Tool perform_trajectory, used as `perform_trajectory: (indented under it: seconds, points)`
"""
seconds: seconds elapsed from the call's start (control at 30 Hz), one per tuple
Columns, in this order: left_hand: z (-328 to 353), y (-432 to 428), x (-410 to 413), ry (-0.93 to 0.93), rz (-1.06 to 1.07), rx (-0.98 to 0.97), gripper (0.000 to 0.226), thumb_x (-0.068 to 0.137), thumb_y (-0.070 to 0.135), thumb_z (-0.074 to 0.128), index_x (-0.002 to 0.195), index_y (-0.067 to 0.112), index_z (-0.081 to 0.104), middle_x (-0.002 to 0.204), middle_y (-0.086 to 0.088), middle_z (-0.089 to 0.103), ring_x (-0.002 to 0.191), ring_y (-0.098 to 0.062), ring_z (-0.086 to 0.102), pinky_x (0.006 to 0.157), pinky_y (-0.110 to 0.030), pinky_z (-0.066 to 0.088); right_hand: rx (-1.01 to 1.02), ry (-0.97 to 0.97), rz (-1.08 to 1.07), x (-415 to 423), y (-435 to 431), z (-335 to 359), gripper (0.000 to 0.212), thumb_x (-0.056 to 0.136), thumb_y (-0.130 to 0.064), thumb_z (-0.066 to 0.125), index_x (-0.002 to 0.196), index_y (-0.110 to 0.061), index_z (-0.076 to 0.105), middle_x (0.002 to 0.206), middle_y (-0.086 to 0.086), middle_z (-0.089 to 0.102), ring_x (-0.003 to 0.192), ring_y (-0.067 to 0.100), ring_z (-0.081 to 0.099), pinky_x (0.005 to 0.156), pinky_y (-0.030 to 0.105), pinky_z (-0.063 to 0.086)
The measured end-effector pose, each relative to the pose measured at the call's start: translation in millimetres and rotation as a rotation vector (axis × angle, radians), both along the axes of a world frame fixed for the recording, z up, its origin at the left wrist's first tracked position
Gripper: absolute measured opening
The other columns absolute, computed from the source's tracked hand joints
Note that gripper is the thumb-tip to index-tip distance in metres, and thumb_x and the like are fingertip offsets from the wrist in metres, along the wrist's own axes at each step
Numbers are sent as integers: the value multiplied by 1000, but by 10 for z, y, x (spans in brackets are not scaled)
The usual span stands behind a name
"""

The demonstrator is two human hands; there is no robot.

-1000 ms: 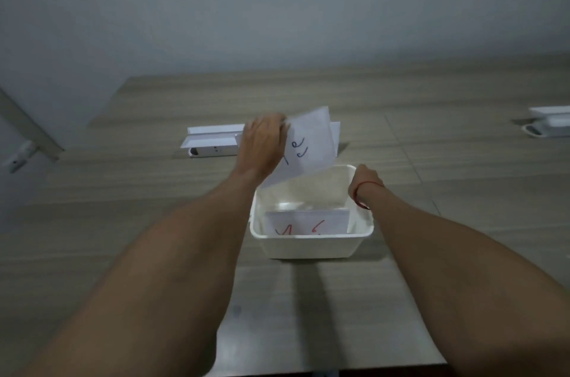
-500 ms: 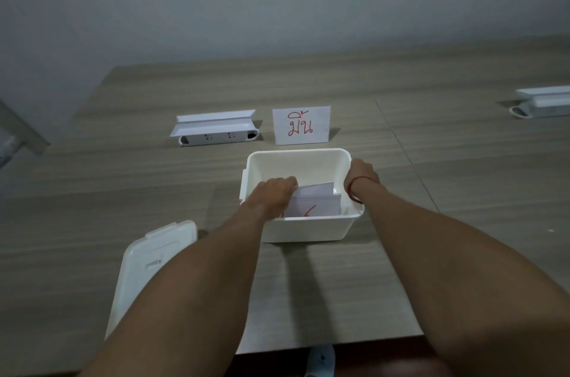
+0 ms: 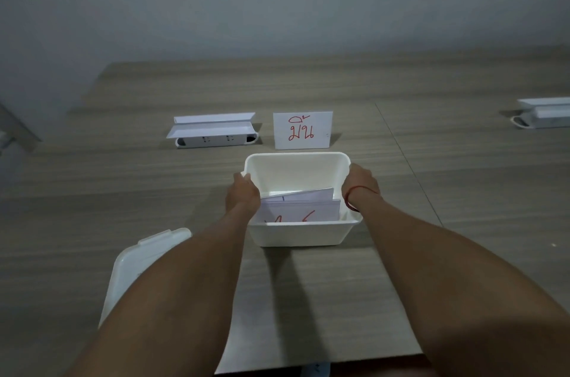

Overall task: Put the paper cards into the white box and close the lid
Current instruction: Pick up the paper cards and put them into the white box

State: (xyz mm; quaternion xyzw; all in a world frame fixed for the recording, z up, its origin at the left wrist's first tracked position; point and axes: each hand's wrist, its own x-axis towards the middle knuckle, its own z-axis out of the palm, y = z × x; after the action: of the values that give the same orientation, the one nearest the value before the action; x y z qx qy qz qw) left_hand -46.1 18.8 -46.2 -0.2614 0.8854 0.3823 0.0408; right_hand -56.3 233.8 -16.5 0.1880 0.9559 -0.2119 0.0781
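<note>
left hand (image 3: 243, 195) now out of white box (image 3: 297, 234), gripping its left rim; half second ago it reached inside with card. right hand (image 3: 361, 186) same place, clasping right rim. two paper cards (image 3: 303, 207) lean inside box, near side. one card with red writing (image 3: 303, 130) stands on table (image 3: 462, 191) just beyond box. lid (image 3: 145, 259) lies near left, partly hidden by left forearm. power strips far left (image 3: 214, 132) and far right (image 3: 543, 117).
</note>
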Motion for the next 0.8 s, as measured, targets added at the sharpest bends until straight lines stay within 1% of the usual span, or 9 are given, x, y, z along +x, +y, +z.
perform_trajectory:
  seconds: [0.17,0.27,0.37,0.43,0.5,0.6,0.7,0.8]
  points:
    - [22,-46,-335,6,20,-17,43,103,31,25,131,3,43,128,-23,55,117,-40,54,92,-42,44,-4,13,-7,-355,-62,-6,36,94,-9,42,129,-6,50,134,18,53,122,36,54,98,38,45]
    - [18,-75,-596,6,50,-37,44,102,31,26,128,2,45,126,-24,57,114,-39,56,90,-41,45,-60,44,-97,-637,-141,8,34,94,-15,44,125,-5,53,130,17,56,119,36,56,96,38,46]
    - [71,-80,-861,-4,111,-53,47,98,32,31,124,-1,50,123,-24,59,111,-38,58,88,-40,47,-81,139,-151,-1005,-219,57,38,94,-24,43,125,-7,52,131,17,53,120,37,53,97,41,44]
    - [104,-83,-990,-43,160,-67,54,95,40,34,125,-1,52,124,-22,61,112,-38,59,90,-40,47,-17,190,-79,-1310,-264,84,40,95,-27,43,129,-8,50,133,16,51,124,35,49,101,44,40]
    - [104,-87,-1093,-89,173,-100,59,94,45,35,128,0,52,128,-20,59,116,-37,58,93,-40,46,52,198,47,-1628,-306,87,39,96,-26,45,131,-11,48,136,14,49,127,33,46,105,46,36]
    - [48,-108,-1157,-121,137,-117,61,94,48,34,128,1,52,129,-21,59,117,-37,57,95,-41,46,97,171,228,-1995,-431,-15,42,91,-15,51,133,-15,46,140,10,46,133,29,41,111,45,29]
    - [13,-134,-1188,-139,152,-99,61,94,48,35,128,2,54,130,-20,58,118,-37,57,96,-40,45,157,118,331,-2203,-596,-201,51,87,-8,52,136,-19,43,144,6,42,139,25,32,114,47,20]
    - [22,-141,-1199,-156,189,-63,62,91,50,38,129,3,53,132,-18,57,120,-36,56,97,-40,45,240,107,334,-2289,-697,-270,39,90,-8,47,127,-19,53,135,9,50,133,28,40,117,49,17]
